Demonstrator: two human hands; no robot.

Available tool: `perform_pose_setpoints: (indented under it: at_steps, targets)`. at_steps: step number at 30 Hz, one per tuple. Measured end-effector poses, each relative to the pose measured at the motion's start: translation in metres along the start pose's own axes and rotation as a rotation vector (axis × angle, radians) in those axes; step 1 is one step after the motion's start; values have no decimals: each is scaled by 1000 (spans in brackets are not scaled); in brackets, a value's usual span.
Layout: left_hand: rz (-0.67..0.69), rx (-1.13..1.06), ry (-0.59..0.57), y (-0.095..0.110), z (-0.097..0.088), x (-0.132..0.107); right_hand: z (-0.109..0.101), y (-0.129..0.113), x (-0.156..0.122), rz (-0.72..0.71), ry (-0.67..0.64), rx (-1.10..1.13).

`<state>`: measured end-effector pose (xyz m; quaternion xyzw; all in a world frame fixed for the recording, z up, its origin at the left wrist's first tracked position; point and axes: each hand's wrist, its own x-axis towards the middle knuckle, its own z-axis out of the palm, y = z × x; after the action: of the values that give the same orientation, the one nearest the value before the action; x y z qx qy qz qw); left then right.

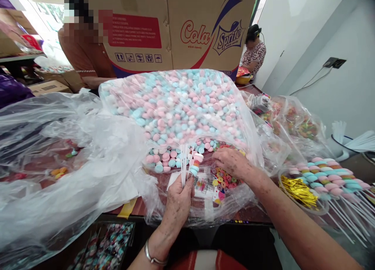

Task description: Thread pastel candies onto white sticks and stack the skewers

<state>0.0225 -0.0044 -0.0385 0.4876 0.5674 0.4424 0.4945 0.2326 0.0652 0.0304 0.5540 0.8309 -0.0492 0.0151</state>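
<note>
My left hand (pixel 177 199) is closed around several thin white sticks (pixel 183 164) that point up. One stick in that hand carries threaded marshmallows (pixel 195 164) in pink, white and blue, with an orange piece among them. My right hand (pixel 230 161) hovers at the edge of a pile of colourful gummy rings (pixel 227 180), its fingers bent and together; whatever is between the fingertips is hidden. Behind both hands, pink, blue and white marshmallows (pixel 175 114) fill a large clear plastic bag. Loose marshmallows (pixel 166 158) spill out at its front.
A tub of gold twist ties (pixel 299 192) stands at right beside finished marshmallow sticks (pixel 331 174). Behind them are bagged gummies (pixel 301 118) and a bucket of white sticks (pixel 357 141). A big carton (pixel 175 32) stands at the back, with other people beyond. Crumpled plastic (pixel 96 160) covers the left.
</note>
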Motion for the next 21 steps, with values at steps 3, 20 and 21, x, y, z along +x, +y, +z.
perform_pose_setpoints:
  at_steps: [3,20,21]
  targets:
    - [-1,-3,-5,-1,0,1,12,-12,1,-23,-26,-67]
    - [18,42,-14,1,-1,0,7,10,15,15,-4,-120]
    - [18,35,-17,0,0,1,8,7,17,12,-7,-137]
